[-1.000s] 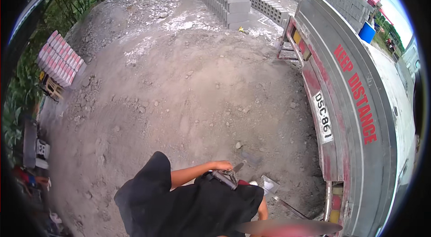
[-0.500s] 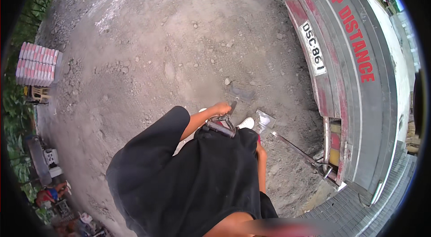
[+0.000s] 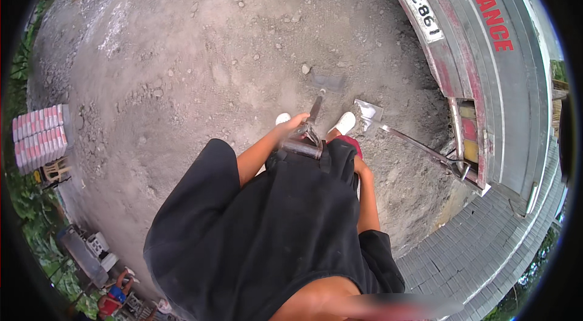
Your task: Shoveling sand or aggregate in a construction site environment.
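A shovel stands before my body, its dark blade on the grey ground and its D-shaped grip at the front of my black shirt. My left hand is closed round the shaft, just beyond the grip. My right arm hangs at my side. The right hand is by the red cloth at my hip, with its fingers hidden behind the shirt. Right of my white shoe lies the pale metal blade of a second shovel. Its grip is beside the truck's rear corner.
A grey and red truck rear takes up the right side. Paving lies at lower right. Stacked red and white bags stand at far left by a chair. A person is at lower left. Loose stones dot the ground.
The view has shifted, so the truck and ground sit higher in the picture. More of my right forearm shows. My left hand stays on the shovel shaft.
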A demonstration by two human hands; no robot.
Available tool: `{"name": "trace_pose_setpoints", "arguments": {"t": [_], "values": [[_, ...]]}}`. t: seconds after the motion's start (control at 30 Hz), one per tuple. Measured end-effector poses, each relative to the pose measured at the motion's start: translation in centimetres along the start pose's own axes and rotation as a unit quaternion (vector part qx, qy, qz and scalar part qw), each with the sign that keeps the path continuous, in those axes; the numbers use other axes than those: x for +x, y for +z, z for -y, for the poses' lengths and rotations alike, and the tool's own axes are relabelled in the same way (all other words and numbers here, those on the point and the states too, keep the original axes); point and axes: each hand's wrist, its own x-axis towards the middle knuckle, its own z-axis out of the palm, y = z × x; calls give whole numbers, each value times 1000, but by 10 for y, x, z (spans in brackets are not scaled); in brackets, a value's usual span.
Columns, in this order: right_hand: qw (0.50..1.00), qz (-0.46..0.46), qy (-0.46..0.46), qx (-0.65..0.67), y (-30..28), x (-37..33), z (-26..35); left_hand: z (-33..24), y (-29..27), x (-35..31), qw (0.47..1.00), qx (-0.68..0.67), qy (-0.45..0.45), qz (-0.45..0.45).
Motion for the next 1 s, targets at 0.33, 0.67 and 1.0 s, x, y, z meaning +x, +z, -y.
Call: {"name": "trace_pose_setpoints", "arguments": {"t": [0.33, 0.67, 1.0], "values": [[964, -236, 69, -97, 7, -49, 196, -41, -31, 5, 966, -190, -36, 172], [851, -364, -122, -359, 0, 44, 321, -122, 26, 13, 970, -99, 92, 204], [910, -264, -23, -318, -83, 153, 388, -212, 21, 30, 951, -173, 102, 236]]}}
